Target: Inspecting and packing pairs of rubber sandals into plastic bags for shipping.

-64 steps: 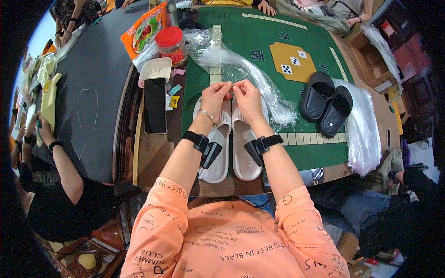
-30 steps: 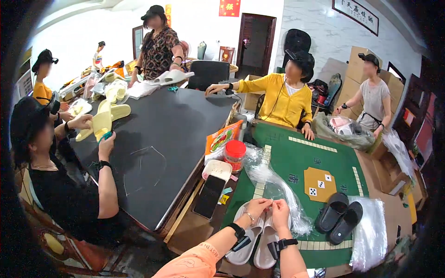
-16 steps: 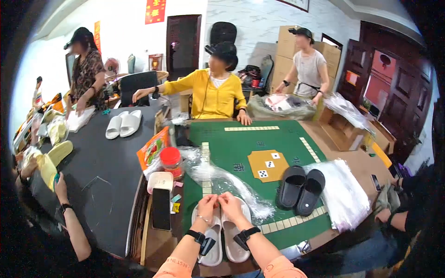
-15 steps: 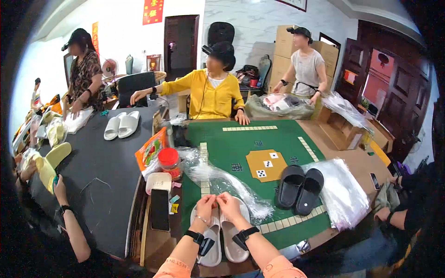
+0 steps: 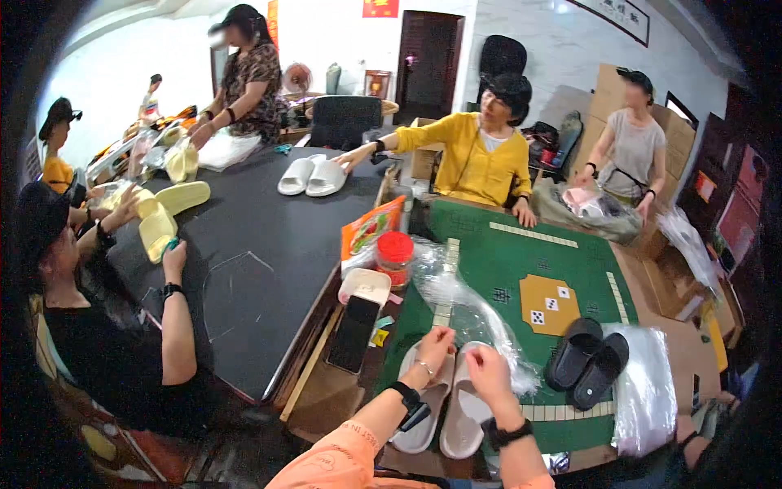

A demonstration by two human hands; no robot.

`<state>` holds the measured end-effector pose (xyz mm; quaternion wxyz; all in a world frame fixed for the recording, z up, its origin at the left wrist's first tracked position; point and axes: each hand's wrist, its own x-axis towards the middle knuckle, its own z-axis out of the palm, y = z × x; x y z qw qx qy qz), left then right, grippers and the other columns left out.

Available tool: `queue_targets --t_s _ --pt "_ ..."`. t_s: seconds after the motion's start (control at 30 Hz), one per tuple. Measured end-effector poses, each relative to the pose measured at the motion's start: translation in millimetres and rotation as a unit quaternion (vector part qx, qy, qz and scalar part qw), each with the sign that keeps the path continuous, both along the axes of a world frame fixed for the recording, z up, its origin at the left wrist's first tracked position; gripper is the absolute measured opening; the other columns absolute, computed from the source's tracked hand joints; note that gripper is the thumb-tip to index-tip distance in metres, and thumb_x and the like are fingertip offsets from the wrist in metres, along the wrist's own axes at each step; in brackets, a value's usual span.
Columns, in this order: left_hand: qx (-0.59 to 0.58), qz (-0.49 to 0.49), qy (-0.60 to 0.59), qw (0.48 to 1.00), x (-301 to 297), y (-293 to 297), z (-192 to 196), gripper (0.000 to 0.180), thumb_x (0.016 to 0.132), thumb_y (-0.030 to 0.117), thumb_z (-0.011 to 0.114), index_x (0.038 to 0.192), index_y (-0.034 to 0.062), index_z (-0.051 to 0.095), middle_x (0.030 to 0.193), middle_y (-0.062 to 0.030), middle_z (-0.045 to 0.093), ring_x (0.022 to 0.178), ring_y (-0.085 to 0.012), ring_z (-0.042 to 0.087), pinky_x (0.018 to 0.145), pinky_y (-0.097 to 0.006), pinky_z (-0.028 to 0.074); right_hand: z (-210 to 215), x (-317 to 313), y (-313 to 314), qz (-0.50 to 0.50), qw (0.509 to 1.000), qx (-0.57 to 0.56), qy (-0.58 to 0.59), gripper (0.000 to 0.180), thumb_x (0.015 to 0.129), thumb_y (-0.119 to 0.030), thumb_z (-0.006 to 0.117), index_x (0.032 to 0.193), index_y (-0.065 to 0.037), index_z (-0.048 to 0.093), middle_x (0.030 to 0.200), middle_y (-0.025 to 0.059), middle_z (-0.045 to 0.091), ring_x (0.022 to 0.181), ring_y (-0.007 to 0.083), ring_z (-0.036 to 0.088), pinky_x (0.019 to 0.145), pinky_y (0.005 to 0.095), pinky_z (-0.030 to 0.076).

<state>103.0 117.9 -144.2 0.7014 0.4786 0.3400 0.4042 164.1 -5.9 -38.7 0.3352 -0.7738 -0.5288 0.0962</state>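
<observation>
I see a pair of pale beige slippers (image 5: 446,403) lying side by side, soles down, at the near edge. A crinkled clear plastic bag (image 5: 468,314) stretches away just beyond them.

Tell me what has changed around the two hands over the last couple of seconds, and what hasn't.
The view lifted from straight down on the table to take in the room and the people around it. The left hand and right hand stayed close together above the pale slippers, at the end of the clear plastic bag. Nothing was picked up or let go. The black slippers, phone and red-lidded jar stayed put.
</observation>
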Motion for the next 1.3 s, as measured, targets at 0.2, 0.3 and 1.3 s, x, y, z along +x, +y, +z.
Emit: queue_targets --t_s 0.2,0.3,1.3 --pt "-0.037 -0.048 -0.061 0.996 9 1 0 0.014 0.087 0.016 0.053 0.089 0.0025 0.057 0.067 -0.0017 0.055 0.057 -0.0092 0.051 0.055 -0.023 0.043 -4 -20 -57 0.119 0.981 -0.151 0.008 0.027 0.078 -0.021 0.059 0.096 -0.001 0.058 0.101 0.0162 0.057 0.094 0.0318 0.052 0.078 0.0379 0.042" --pt "-0.040 -0.085 -0.070 0.993 9 -1 4 0.015 0.087 0.016 0.053 0.091 0.0028 0.059 0.069 -0.0014 0.056 0.061 -0.0090 0.052 0.058 -0.023 0.044 -19 -20 -56 0.163 0.986 -0.040 -0.012 0.038 0.076 -0.023 0.061 0.104 0.001 0.051 0.104 0.0172 0.053 0.101 0.0351 0.046 0.087 0.0404 0.038" --pt "0.084 -0.023 0.128 0.988 -135 -58 12 0.030 0.093 0.021 0.041 0.111 0.0007 0.054 0.113 -0.0068 0.053 0.108 -0.0180 0.047 0.095 -0.029 0.032 37 40 -94 -0.095 0.990 0.054 -0.087 0.053 0.083 -0.018 0.055 0.124 0.009 0.035 0.125 0.0386 0.030 0.120 0.0484 0.029 0.100 0.0425 0.029"
